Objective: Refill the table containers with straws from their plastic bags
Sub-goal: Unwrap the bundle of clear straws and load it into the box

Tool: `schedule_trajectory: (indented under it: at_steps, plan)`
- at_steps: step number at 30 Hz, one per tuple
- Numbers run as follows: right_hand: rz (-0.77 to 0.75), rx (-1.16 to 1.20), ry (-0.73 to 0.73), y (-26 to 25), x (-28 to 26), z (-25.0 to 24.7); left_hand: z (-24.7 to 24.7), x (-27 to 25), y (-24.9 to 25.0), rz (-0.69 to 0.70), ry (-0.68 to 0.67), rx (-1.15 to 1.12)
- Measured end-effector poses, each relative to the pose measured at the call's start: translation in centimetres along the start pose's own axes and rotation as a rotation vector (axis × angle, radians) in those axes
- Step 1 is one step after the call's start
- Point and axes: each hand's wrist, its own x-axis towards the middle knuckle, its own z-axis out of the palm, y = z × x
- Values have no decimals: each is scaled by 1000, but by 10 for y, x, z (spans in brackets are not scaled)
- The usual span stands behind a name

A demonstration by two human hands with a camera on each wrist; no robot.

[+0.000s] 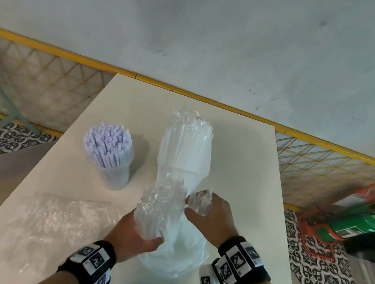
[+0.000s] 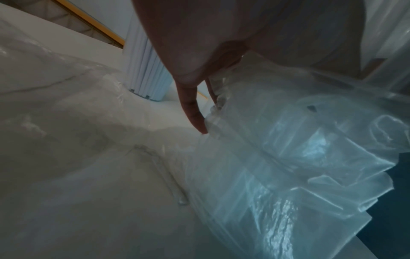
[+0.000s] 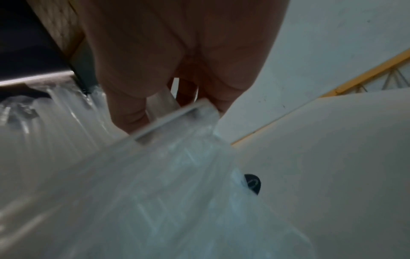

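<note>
now left hand [image 1: 137,235] grips crinkled clear straw bag [image 1: 159,209]; right hand [image 1: 208,217] pinches torn plastic.

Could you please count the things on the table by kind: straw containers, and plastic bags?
Containers: 2, the lilac one and the white one.
Bags: 2, the empty one and the one held in both hands.
Total: 4.

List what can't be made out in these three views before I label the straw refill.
- Second container: head view, clear plastic bag wraps the white straws; no rim shows.
- Left hand fingertips: head view, behind the bunched plastic it grips; left wrist view shows only the thumb.
- Right hand grip: right wrist view blurred; contents unclear.
- Flat bag at near left: empty or not, unreadable.
- Dark round mark: unidentifiable.
</note>
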Motion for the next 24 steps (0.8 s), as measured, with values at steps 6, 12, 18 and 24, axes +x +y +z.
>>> schedule_trajectory:
  at_steps: [6,12,18,24]
  plan:
    - [-113,-14,-1,-10,1,-20,1,-1,3,11,-2,-52]
    - [-265,-162,-30,-72,15,-76,0,0,1,28,-12,-81]
    - [-447,18,55,-144,50,-147,0,-1,3,16,-16,-90]
    - [-337,15,17,-143,114,-122,0,1,-2,6,-21,-60]
